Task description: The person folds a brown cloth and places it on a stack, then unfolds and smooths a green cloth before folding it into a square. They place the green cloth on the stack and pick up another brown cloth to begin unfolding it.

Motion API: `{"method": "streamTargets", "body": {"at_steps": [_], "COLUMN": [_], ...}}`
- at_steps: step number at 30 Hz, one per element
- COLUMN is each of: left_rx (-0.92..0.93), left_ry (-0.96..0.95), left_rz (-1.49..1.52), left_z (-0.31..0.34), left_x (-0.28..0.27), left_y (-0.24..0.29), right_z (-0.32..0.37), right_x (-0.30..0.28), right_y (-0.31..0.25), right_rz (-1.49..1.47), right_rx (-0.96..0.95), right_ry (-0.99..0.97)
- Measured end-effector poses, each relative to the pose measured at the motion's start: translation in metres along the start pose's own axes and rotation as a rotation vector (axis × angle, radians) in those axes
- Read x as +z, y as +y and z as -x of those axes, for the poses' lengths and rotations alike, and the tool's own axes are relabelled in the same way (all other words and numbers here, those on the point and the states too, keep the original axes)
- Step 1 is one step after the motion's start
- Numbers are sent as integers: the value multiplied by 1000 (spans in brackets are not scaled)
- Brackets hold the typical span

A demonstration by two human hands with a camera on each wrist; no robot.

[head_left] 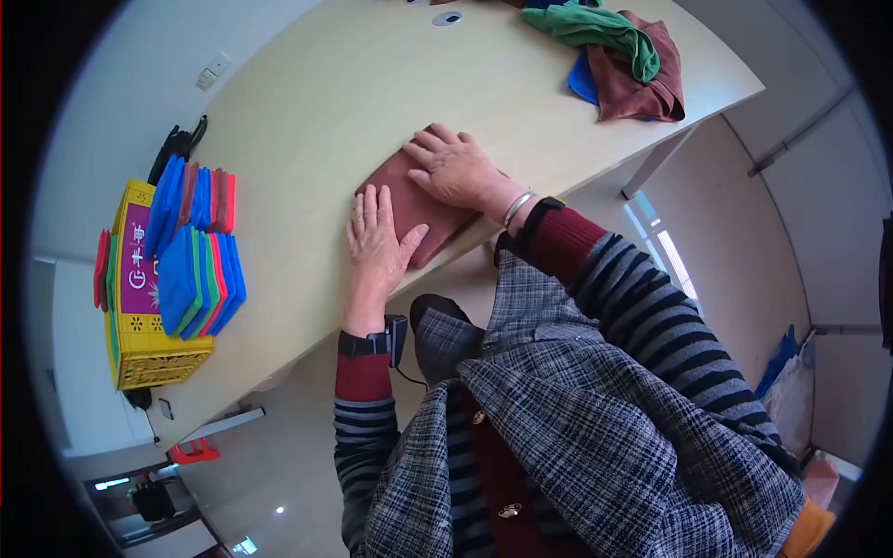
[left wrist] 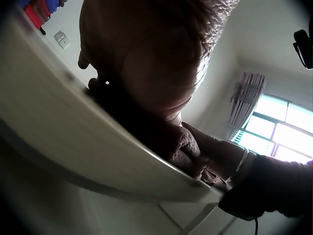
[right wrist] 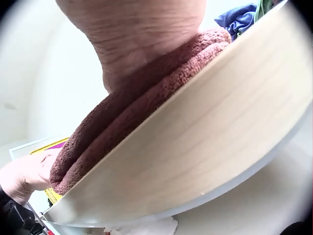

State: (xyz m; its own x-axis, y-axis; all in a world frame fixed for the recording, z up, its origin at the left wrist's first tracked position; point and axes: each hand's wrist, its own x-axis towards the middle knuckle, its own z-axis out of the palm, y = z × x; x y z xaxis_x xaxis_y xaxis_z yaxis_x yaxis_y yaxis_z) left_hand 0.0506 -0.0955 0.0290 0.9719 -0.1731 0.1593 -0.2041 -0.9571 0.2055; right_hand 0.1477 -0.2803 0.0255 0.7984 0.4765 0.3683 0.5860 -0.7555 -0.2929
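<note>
A folded brown towel (head_left: 420,206) lies near the front edge of the table, its layered fold showing as thick fuzzy edges (right wrist: 122,110) in the right wrist view. My left hand (head_left: 376,240) rests on the left side of the towel, fingers extended and thumb apart. Flat across its upper right part lies my right hand (head_left: 454,173), fingers spread toward the far corner. In the left wrist view the left hand (left wrist: 146,58) is dark and close to the camera, and hides much of the towel.
To the left stands a yellow basket (head_left: 167,365) with folded blue, green, red and brown cloths (head_left: 197,284) upright along it. Loose crumpled cloths, one green (head_left: 609,30) and one brown (head_left: 642,79), lie at the far right. A small oval disc (head_left: 447,19) sits at the back.
</note>
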Motion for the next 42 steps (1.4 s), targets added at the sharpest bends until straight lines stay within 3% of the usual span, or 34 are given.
{"method": "streamTargets", "body": {"at_steps": [11,15,18,20,27,30,34,36,38,40,42], "left_rx": [29,79,113,104,108,109,59,60,96,69,57], "left_ry": [-69,-52,19,75,167,189,22,130,193,188,168], "left_rz": [24,-53,-158,-135,-163,-141,-65,-61,-44,-65,-69], "left_z": [33,39,44,51,58,55,39,18,2,1,-5], "left_x": [-18,-17,-7,8,8,2,-13,-10,-1,17,25], "left_y": [3,13,24,28,34,33,18,12,9,6,11], "right_z": [10,15,31,46,65,68,37,20,-7,-4,-6], "right_x": [-12,-13,-1,-1,-7,-24,-34,-25,-29,4,8], "right_y": [-4,-24,-50,-56,-14,7,17,3,-23,-32,-14], "right_rz": [74,161,36,46,98,122,423,251,55,-1,52], "right_rx": [58,-42,-166,-156,-96,48,62,-90,-111,-160,-167], "right_ry": [-106,28,154,135,124,55,53,59,-212,-22,3]}}
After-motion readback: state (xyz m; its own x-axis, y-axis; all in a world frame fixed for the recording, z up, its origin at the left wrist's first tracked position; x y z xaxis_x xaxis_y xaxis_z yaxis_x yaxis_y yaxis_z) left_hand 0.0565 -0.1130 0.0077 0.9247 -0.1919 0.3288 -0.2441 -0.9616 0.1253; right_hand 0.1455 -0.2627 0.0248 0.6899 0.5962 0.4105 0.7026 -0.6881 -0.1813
